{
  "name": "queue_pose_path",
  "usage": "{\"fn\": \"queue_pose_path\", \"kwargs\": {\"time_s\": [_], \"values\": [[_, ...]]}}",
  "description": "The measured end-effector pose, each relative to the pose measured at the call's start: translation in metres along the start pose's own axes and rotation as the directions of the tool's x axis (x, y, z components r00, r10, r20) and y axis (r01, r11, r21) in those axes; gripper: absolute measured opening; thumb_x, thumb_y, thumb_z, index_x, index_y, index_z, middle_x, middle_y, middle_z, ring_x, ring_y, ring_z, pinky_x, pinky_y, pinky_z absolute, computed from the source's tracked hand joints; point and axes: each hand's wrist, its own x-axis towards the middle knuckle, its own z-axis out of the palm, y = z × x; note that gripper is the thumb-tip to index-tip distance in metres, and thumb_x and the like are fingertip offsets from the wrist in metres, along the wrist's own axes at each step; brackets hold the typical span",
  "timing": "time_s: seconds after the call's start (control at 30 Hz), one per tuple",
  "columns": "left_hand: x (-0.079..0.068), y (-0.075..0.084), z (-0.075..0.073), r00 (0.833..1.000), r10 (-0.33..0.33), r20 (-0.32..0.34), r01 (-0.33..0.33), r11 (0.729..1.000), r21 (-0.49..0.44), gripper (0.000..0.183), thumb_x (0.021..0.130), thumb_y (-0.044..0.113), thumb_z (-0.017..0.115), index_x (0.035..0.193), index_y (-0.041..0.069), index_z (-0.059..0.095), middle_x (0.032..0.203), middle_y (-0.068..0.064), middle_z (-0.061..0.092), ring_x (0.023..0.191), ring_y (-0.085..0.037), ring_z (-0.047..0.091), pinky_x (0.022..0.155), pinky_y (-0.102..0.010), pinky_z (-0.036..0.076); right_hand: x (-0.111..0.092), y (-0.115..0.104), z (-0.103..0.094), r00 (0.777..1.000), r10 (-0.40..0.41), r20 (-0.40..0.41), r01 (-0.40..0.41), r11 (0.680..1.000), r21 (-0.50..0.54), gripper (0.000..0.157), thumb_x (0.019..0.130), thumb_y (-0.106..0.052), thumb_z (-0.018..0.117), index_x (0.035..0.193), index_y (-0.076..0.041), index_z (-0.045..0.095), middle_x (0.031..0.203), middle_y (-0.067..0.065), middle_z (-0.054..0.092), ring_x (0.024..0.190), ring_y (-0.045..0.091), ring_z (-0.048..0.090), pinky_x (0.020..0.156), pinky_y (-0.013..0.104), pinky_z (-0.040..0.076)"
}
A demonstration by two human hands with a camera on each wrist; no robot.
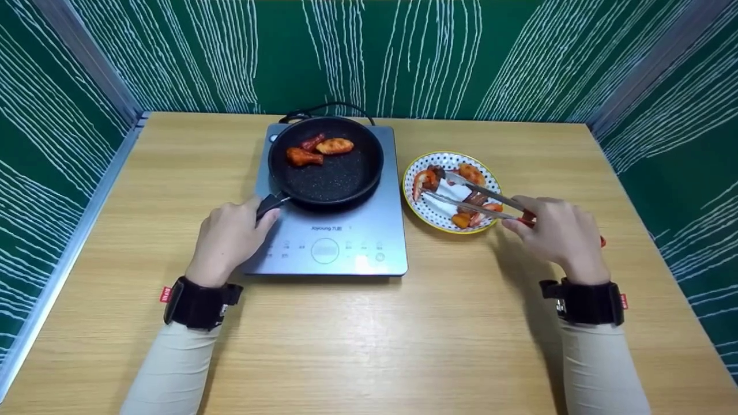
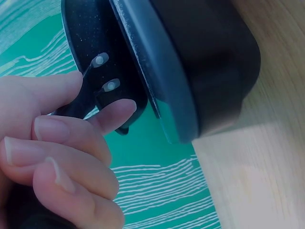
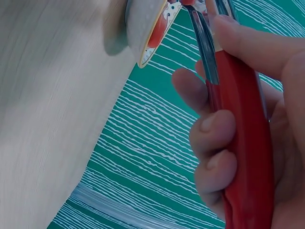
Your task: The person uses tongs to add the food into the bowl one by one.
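Observation:
My left hand [image 1: 228, 236] grips the black handle [image 2: 74, 107] of a frying pan [image 1: 340, 181]. A drumstick [image 1: 304, 157], a chicken wing piece [image 1: 335, 146] and a dark red piece [image 1: 312, 142] lie in the pan. On the right, my right hand [image 1: 556, 230] holds metal tongs [image 1: 501, 199] by their red handles [image 3: 245, 143]. The tongs' arms are spread, their tips over a dotted plate [image 1: 410, 202]. That plate carries an orange-brown piece [image 1: 471, 174], a red shrimp-like piece [image 1: 424, 180] and a brown scored piece [image 1: 474, 200]. Whether the tips touch food I cannot tell.
Under the pan is a silver induction cooker [image 1: 369, 230], with a black cable [image 1: 340, 104] behind it. Both stand on a wooden table [image 1: 369, 334]. Green walls [image 1: 392, 57] with white lines enclose the back and sides.

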Motion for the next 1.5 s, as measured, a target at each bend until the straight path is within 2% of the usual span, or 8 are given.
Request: {"fn": "queue_pose_path", "kwargs": {"time_s": [0.27,0.5,0.77,0.87,1.1,1.23,1.37,1.5], "values": [[0.001,0.000,-0.001,1.000,-0.011,0.015,0.011,1.000,-0.001,0.037,0.109,0.040,0.060,0.096,0.006,0.058,0.070,-0.007,0.045,0.064,-0.029,0.051,0.055,-0.037,0.029,-0.001,-0.009,-0.004,0.998,-0.036,-0.047,0.036,0.999,-0.019,0.046,0.097,-0.041,0.078,0.132,-0.011,0.074,0.074,0.006,0.054,0.063,0.025,0.045,0.055,0.038,0.028],[0.001,-0.001,-0.001,1.000,-0.018,0.020,0.018,1.000,0.000,0.037,0.109,0.040,0.061,0.096,0.005,0.058,0.071,-0.008,0.047,0.064,-0.030,0.051,0.056,-0.037,0.030,-0.008,-0.027,-0.016,0.996,-0.073,-0.043,0.072,0.997,-0.039,0.042,0.095,-0.036,0.081,0.128,-0.010,0.076,0.072,0.006,0.054,0.061,0.024,0.045,0.053,0.037,0.029],[0.000,-0.001,0.000,1.000,0.002,0.005,-0.003,1.000,0.021,0.038,0.109,0.040,0.060,0.098,0.004,0.059,0.071,-0.008,0.047,0.063,-0.030,0.051,0.054,-0.037,0.030,-0.009,-0.041,-0.004,0.990,-0.119,-0.082,0.111,0.989,-0.094,0.033,0.096,-0.040,0.079,0.116,-0.013,0.078,0.064,0.001,0.046,0.055,0.023,0.045,0.050,0.036,0.026],[0.001,0.000,-0.001,1.000,0.000,0.015,0.000,1.000,0.009,0.037,0.109,0.039,0.060,0.099,0.004,0.059,0.071,-0.008,0.047,0.063,-0.029,0.051,0.055,-0.037,0.029,-0.010,-0.040,-0.007,0.993,-0.109,-0.051,0.105,0.991,-0.082,0.035,0.097,-0.040,0.078,0.118,-0.013,0.078,0.063,0.001,0.045,0.056,0.023,0.044,0.051,0.036,0.027],[0.001,0.001,-0.001,1.000,-0.005,0.026,0.005,1.000,-0.001,0.037,0.109,0.040,0.059,0.099,0.005,0.058,0.072,-0.007,0.046,0.063,-0.029,0.051,0.056,-0.036,0.029,-0.016,-0.031,-0.022,0.996,-0.071,0.055,0.074,0.995,-0.061,0.024,0.099,-0.035,0.076,0.109,-0.013,0.078,0.066,0.000,0.050,0.059,0.022,0.045,0.052,0.036,0.028],[0.002,0.000,-0.001,1.000,-0.007,0.027,0.007,1.000,0.001,0.037,0.109,0.041,0.060,0.100,0.004,0.059,0.072,-0.008,0.047,0.064,-0.029,0.051,0.057,-0.037,0.029,-0.021,-0.029,-0.032,0.993,-0.032,0.111,0.040,0.997,-0.070,0.029,0.099,-0.033,0.077,0.115,-0.010,0.079,0.068,0.002,0.054,0.060,0.023,0.045,0.052,0.036,0.030],[0.001,-0.001,-0.001,1.000,-0.013,0.026,0.013,1.000,0.001,0.038,0.109,0.041,0.060,0.101,0.004,0.060,0.073,-0.010,0.049,0.065,-0.030,0.052,0.057,-0.037,0.030,-0.023,-0.028,-0.035,0.993,-0.018,0.116,0.029,0.995,-0.093,0.028,0.098,-0.033,0.078,0.113,-0.009,0.078,0.067,0.003,0.054,0.058,0.023,0.045,0.051,0.036,0.030],[0.001,-0.001,0.000,0.999,-0.016,0.028,0.016,1.000,0.000,0.037,0.109,0.040,0.060,0.101,0.004,0.060,0.072,-0.010,0.049,0.065,-0.030,0.052,0.057,-0.037,0.030,-0.022,-0.032,-0.032,0.996,-0.028,0.087,0.036,0.995,-0.097,0.027,0.098,-0.033,0.078,0.109,-0.008,0.078,0.064,0.002,0.051,0.057,0.022,0.044,0.051,0.035,0.029]]}}
